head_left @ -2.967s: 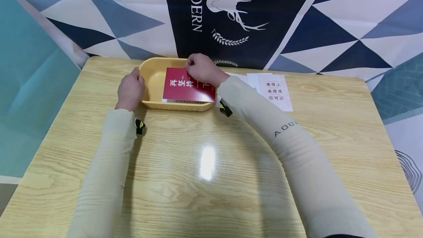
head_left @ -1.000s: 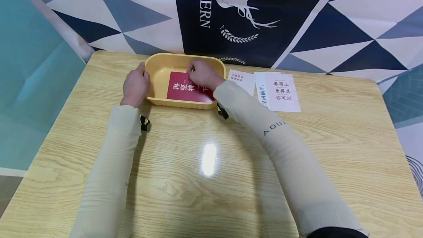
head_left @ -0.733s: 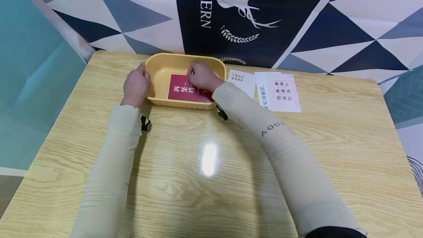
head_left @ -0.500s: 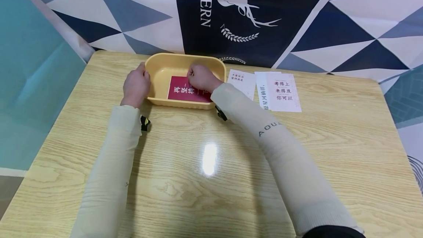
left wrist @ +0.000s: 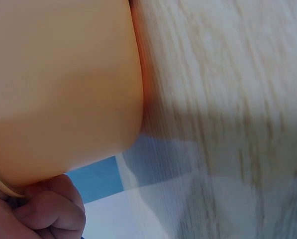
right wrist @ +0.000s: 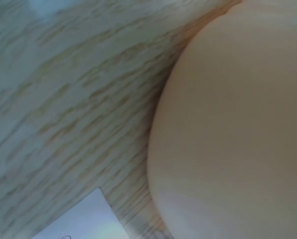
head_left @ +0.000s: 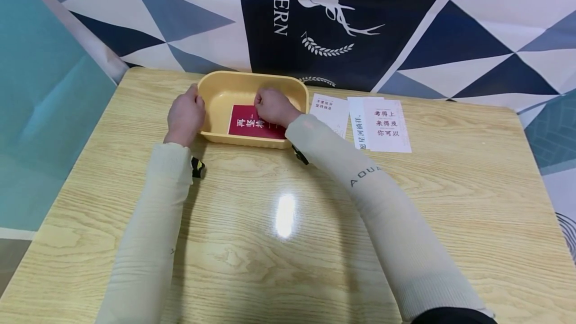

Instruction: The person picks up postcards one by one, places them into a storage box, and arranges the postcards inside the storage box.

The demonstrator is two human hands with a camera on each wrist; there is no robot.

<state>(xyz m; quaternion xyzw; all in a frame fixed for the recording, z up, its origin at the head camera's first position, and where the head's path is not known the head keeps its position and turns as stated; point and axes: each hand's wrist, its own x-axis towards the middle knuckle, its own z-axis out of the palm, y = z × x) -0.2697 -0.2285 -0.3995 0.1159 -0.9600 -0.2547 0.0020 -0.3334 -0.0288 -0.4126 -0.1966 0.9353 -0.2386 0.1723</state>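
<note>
A yellow plastic basin (head_left: 220, 106) stands near the back edge of the table. My left hand (head_left: 186, 115) grips its left rim; in the left wrist view curled fingers (left wrist: 56, 206) meet the rim from below. Inside the basin is a red card (head_left: 245, 123) with white characters. Its upper edge is between the curled fingers of my right hand (head_left: 275, 106), whose fingertips are hidden from above. The right wrist view shows only the basin's outer wall (right wrist: 228, 124), the tabletop and a white card corner (right wrist: 86, 221), without the hand.
Right of the basin lie white printed cards: one close beside it (head_left: 330, 111), partly under the right sleeve, and two overlapping, with the front card (head_left: 389, 126) on top. A patterned wall covering (head_left: 324, 24) rises directly behind the wooden table (head_left: 243, 244).
My right hand has lowered the red card into the basin, and the card has slid down toward the near wall. My left hand keeps its grip on the rim. The view has shifted slightly.
</note>
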